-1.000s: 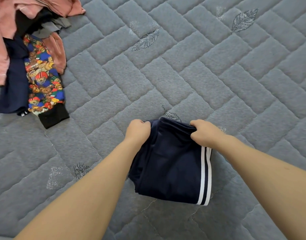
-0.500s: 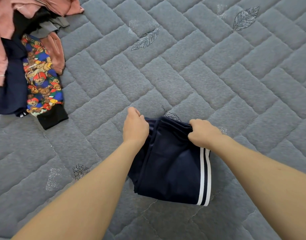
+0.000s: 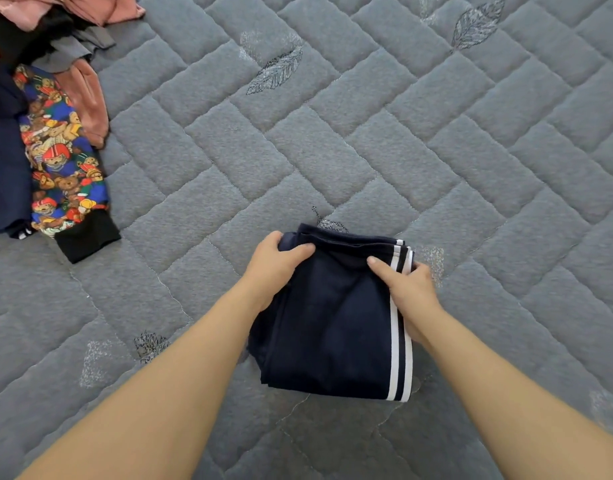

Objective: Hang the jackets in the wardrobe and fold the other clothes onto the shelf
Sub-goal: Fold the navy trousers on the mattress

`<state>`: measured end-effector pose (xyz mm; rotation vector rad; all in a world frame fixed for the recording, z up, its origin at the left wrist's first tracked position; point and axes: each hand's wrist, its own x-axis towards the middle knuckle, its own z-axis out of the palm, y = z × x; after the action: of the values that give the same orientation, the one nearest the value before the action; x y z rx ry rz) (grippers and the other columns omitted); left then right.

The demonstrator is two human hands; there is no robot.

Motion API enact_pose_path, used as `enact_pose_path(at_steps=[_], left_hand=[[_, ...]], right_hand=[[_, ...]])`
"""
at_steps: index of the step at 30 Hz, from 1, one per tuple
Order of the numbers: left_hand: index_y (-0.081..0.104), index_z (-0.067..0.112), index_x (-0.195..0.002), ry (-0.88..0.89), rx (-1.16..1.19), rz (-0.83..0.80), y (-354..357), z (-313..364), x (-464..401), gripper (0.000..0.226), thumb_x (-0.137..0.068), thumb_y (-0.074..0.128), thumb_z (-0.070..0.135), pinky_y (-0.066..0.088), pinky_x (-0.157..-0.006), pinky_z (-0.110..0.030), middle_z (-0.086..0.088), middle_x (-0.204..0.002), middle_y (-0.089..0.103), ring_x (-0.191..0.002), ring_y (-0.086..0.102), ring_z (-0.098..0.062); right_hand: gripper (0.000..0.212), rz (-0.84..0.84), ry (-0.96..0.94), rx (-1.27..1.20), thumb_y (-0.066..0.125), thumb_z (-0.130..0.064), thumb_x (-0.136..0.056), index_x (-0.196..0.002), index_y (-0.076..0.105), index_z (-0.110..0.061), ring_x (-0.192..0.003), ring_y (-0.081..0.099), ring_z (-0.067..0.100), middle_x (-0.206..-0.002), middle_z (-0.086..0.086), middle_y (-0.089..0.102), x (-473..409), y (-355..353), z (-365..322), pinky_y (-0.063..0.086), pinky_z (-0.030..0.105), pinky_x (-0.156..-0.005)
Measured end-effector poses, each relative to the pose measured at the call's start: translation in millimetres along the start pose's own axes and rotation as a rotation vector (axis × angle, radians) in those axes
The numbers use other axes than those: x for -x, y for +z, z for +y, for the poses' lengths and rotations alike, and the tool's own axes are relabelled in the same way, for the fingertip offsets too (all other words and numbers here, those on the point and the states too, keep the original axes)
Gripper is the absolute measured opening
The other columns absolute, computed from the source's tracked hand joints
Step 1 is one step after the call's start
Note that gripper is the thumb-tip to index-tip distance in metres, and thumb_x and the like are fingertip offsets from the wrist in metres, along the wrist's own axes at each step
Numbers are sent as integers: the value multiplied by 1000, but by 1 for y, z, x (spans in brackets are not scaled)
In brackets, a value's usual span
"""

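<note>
Head view, looking down at my two bare forearms over the grey quilted bedspread (image 3: 367, 140).

Folded navy shorts (image 3: 332, 323) with two white side stripes lie flat on the bedspread at about 6 o'clock from frame centre, stripes running along their right edge. The fabric is doubled over; several layered edges show along the far side.

My left hand (image 3: 273, 268) grips the far-left corner of the shorts: thumb laid on top of the cloth, fingers curled round the edge and out of sight beneath it. My right hand (image 3: 409, 289) holds the far-right side at the striped edge: thumb on top pointing toward 10 o'clock, fingers wrapped round the stripe side. Both hands are closed on the same garment, one at each upper corner, well apart from each other.

Pile of unfolded clothes (image 3: 38, 81) at 10 o'clock, at the frame's upper-left corner, well apart from the shorts. In it: a teddy-bear print garment (image 3: 60, 168) with a black cuff, a dark navy piece (image 3: 3, 168) just to its left, pink fabric (image 3: 86, 98) at the far side and just right of the print, and black and grey pieces between.

Embroidered leaf motifs (image 3: 277, 71) are scattered over the bedspread; one peeks out just beyond the shorts' far edge.
</note>
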<state>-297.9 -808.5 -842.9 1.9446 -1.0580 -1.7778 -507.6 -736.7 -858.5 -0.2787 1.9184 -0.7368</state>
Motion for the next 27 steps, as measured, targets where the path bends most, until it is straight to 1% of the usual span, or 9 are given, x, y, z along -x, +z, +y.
enact_pose_path(at_steps=[2,5,8,11,13,16,19,23,27], left_hand=[[60,15,-108,-82,172,-87,-6,0,-1,39,-82,80,34,61,-77,-39,-9,-110,73,-91,73,-20],[69,13,-115,-231,216,-280,-17,-3,-2,41,-81,81,32,60,-80,-40,-11,-110,74,-98,73,-26],[72,12,-116,-281,207,-422,-19,-4,0,42,-79,82,30,60,-80,-39,-12,-114,73,-104,71,-29],[72,13,-116,-269,222,-423,-9,3,4,41,-80,81,30,60,-77,-39,-13,-114,73,-104,71,-29],[72,16,-114,-238,189,-385,6,16,8,43,-77,84,33,60,-75,-40,-13,-111,74,-99,73,-29],[72,17,-112,-179,162,-356,41,45,21,52,-67,90,36,60,-71,-42,-13,-106,75,-94,74,-31],[72,16,-112,-119,94,-369,94,83,43,59,-61,92,39,61,-73,-43,-12,-103,76,-93,74,-30],[69,14,-113,-69,-4,-424,184,139,95,54,-68,89,37,61,-70,-42,-12,-98,77,-88,75,-30],[68,12,-113,9,-106,-511,274,192,164,47,-75,85,34,61,-67,-37,-10,-94,77,-83,76,-28]], right_hand=[[67,-52,5,-40,85,-53,-56,-107,66,-14,-97,70,25,-104,4,73,-3,-1,-2,57,44,-89],[62,-116,-78,-16,81,-59,-53,-98,72,-17,-93,72,22,-97,2,76,-4,1,-2,56,45,-91],[46,-260,-140,-119,78,-50,-73,-106,72,-19,-100,71,21,-104,2,75,0,-1,2,53,46,-96],[31,-324,-117,-183,69,-40,-89,-113,70,-19,-102,71,21,-109,3,75,2,-13,6,53,43,-96],[30,-295,-106,-222,69,-40,-90,-112,70,-19,-99,72,20,-106,3,75,5,-29,3,56,38,-90],[29,-211,-82,-314,71,-39,-87,-106,70,-17,-92,74,18,-100,2,76,12,-68,-8,59,28,-72],[32,-156,-62,-362,74,-42,-84,-101,70,-16,-85,74,18,-92,2,77,22,-133,-24,59,27,-65],[36,-34,-88,-407,76,-47,-81,-99,71,-16,-80,75,18,-88,1,77,49,-244,-42,59,29,-66],[48,99,-107,-530,79,-50,-77,-106,70,-13,-89,74,27,-99,8,76,100,-351,-47,58,43,-86]])
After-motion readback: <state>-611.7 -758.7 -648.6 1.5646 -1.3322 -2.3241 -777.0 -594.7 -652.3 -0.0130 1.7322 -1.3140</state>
